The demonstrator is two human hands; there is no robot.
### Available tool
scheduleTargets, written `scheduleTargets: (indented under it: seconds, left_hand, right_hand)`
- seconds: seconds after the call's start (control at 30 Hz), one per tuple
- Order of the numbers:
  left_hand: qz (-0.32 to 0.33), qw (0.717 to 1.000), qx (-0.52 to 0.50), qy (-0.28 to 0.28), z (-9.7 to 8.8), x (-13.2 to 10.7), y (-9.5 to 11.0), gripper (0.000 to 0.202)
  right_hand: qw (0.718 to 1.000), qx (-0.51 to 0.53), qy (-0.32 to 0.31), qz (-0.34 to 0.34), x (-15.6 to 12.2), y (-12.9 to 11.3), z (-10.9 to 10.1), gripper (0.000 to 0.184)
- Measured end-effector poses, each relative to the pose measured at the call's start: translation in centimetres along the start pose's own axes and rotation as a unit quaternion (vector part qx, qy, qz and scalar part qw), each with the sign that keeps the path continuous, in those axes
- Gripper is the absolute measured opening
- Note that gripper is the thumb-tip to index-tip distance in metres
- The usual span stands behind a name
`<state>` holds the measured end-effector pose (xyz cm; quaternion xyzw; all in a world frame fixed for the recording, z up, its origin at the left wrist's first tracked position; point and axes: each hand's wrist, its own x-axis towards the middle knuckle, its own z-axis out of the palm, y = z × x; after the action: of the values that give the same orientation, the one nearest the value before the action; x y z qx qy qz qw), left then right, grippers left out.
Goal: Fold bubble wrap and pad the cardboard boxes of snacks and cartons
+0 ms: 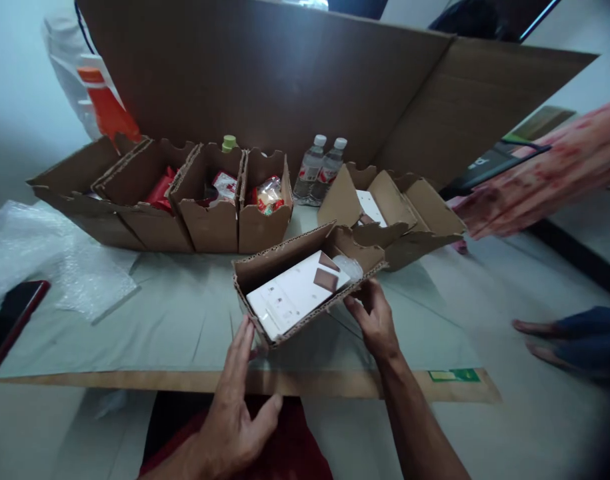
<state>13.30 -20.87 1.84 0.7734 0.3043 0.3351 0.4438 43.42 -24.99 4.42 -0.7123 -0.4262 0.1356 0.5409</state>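
Observation:
A narrow cardboard box (309, 320) without a lid is tilted over the table in front of me. In it lie a white carton (295, 297) with brown squares printed on it and a clear plastic item (349, 267) whose kind I cannot make out. My right hand (377, 323) grips the box at its near right side, with the thumb in front and some fingers hidden under it. The fingers of my left hand (242, 407) are stretched out against the near left corner, thumb spread apart.
Several cardboard bins (212, 227) with packets stand at the back left. Two water bottles (309, 170) are beside more bins (405, 233) at the right. A tall cardboard panel (285, 80) stands behind. Bubble wrap (69, 260) and a phone (15, 320) lie left. Another person's feet (545, 340) show at right.

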Motion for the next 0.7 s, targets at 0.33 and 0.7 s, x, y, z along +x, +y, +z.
scheduleTargets:
  seconds: [0.33,0.7]
  left_hand:
    - [0.009,0.997,-0.033,-0.065,3.1,1.2,1.1,0.104]
    - [0.043,0.99,-0.043,-0.128,7.2,3.0,0.5,0.099]
  right_hand:
    - [0.996,0.045,0.061,-0.04,5.8,1.1,4.5,0.073]
    - [0.99,0.126,0.056,-0.034,5.8,1.5,3.4,0.066]
